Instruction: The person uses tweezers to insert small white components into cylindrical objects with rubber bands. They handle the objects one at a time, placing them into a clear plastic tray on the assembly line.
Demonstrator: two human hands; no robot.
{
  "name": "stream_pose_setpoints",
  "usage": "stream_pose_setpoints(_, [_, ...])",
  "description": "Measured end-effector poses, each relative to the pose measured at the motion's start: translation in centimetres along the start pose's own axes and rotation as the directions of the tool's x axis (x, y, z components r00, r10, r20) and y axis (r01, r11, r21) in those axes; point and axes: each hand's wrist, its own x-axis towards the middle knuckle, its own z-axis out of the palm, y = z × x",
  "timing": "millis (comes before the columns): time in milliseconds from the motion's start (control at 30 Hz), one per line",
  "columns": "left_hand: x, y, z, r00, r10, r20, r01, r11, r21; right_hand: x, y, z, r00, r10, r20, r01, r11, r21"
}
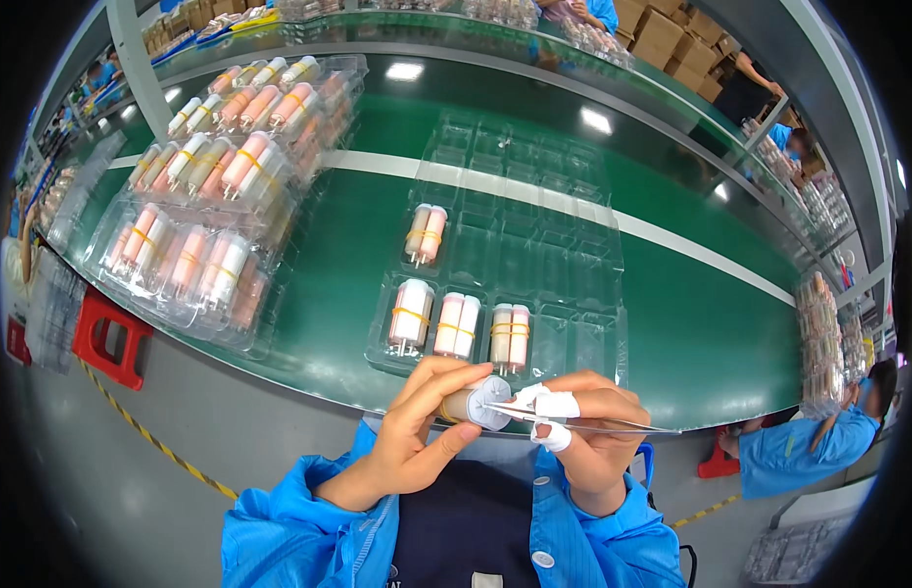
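Note:
My left hand (412,446) is closed around a banded bundle of tubes (488,403), tilted so its round grey end turns toward my right hand. Metal tweezers (520,412) are pinched in my right hand (598,431), where white tape wraps the thumb and a finger. Their tips reach the grey end; whether they grip a small part there I cannot make out. Just beyond my hands is a clear compartment tray (564,245). Several pink, white and beige tube bundles with yellow rubber bands stand in it, such as a white bundle (411,316) in the near row.
Stacked clear trays full of similar bundles (216,260) stand at the left of the green work surface (711,333). A red stool (111,338) is on the floor there. At the right, a person in blue (804,446) sits beside more stacked trays (818,343). Cardboard boxes (672,44) are piled far off.

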Motion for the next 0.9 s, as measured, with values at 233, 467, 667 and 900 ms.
stream_pose_setpoints(233, [0.13,-0.32,0.07,1.000,-0.001,0.003,0.001,1.000,-0.025,0.29,-0.27,0.16,1.000,-0.009,-0.008,0.009,1.000,-0.023])
stream_pose_setpoints(467, [0.06,-0.52,-0.17,1.000,0.002,0.004,-0.002,1.000,-0.003,0.28,-0.29,0.13,0.999,0.030,0.017,-0.029,0.998,-0.053])
stream_pose_setpoints(667, [0.12,-0.41,-0.15,1.000,-0.013,-0.004,0.013,1.000,-0.015,0.47,-0.15,0.17,0.999,0.030,0.034,-0.028,0.998,-0.054])
stream_pose_setpoints(900, [0.14,-0.27,-0.23,0.999,-0.048,-0.010,0.048,0.999,-0.025,0.34,0.25,0.14,0.999,0.014,0.037,-0.012,0.998,-0.068])
